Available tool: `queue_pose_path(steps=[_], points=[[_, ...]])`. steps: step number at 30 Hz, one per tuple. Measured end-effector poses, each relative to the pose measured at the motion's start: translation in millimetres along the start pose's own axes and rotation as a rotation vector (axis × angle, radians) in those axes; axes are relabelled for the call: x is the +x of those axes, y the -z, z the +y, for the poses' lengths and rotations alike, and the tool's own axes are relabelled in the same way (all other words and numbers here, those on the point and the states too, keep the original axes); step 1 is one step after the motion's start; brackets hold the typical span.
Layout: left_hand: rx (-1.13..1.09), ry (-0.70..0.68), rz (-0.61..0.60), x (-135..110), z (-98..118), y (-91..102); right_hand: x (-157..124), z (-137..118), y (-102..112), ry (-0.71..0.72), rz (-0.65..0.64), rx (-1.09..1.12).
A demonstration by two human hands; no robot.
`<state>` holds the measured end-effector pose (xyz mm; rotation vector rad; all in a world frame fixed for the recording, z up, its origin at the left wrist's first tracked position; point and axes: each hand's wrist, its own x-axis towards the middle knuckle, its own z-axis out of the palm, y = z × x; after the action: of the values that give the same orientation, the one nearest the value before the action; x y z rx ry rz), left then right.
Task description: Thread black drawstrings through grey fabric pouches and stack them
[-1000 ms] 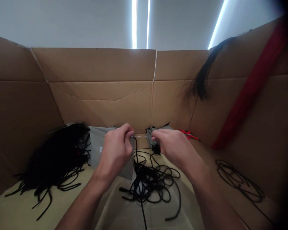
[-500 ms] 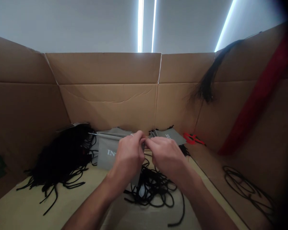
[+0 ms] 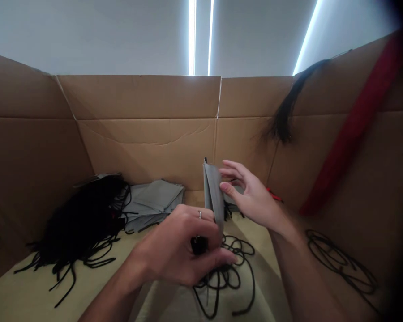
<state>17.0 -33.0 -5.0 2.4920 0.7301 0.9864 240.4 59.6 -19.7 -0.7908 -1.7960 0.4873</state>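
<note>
My left hand (image 3: 188,243) grips a small grey cloth pouch (image 3: 214,192) near its lower end. The pouch stands upright and is seen almost edge-on, with a black tip at its top corner. Something black shows between the curled fingers and thumb, too dark to make out. Just right of the pouch is my right hand (image 3: 246,192), fingers apart and thumb close to the cloth; whether it touches cannot be told. Loops of black cord (image 3: 243,268) lie beneath both hands. A second stack of grey pouches (image 3: 233,199) is mostly hidden behind the right hand.
Cardboard walls (image 3: 147,134) enclose the work surface (image 3: 100,286). At left lies a heap of black cords (image 3: 83,223) beside a stack of grey pouches (image 3: 157,197). Red-handled scissors (image 3: 274,195), coiled cord (image 3: 339,264), a red strip (image 3: 349,129) and a hanging black bundle (image 3: 285,112) are at right.
My hands were together at the pouch's corner and have parted. The pouch has turned from its lettered face to edge-on. The right hand has opened and moved right.
</note>
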Motion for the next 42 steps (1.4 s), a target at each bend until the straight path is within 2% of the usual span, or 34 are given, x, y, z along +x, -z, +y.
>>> queue_pose_path(steps=[2, 4, 6, 10, 12, 15, 20, 24, 30, 36, 42], points=[[-0.025, 0.023, -0.041, 0, -1, -2.1, 3, 2, -2, -0.040, -0.086, 0.167], [-0.042, 0.033, -0.030, 2, -5, -4.5, 4, -3, -4, -0.055, -0.099, 0.242], [-0.046, 0.018, 0.097, 6, -12, -7.2, 3, -11, -6, -0.038, -0.065, 0.219], [0.017, 0.072, 0.465, 15, -23, -10.3, -5, -28, -15, 0.014, -0.056, 0.098], [0.034, 0.138, 0.507, 18, -25, -8.4, -9, -34, -20, 0.027, -0.055, 0.015], [0.007, 0.207, 0.504, 18, -25, -2.7, -13, -40, -23, 0.034, -0.054, -0.066], [-0.085, 0.322, 0.473, 16, -25, 0.5, -14, -43, -25, 0.045, -0.034, -0.027], [-0.085, 0.313, 0.453, 15, -29, -1.9, -13, -43, -24, 0.016, -0.061, 0.084], [-0.152, 0.281, 0.348, 15, -29, -3.0, -12, -46, -15, -0.025, -0.154, 0.198], [-0.026, 0.286, 0.334, 17, -32, -4.0, -16, -48, -13, 0.002, -0.124, 0.060], [0.146, 0.228, 0.366, 17, -32, -2.8, -19, -58, -10, 0.184, -0.106, -0.207]])
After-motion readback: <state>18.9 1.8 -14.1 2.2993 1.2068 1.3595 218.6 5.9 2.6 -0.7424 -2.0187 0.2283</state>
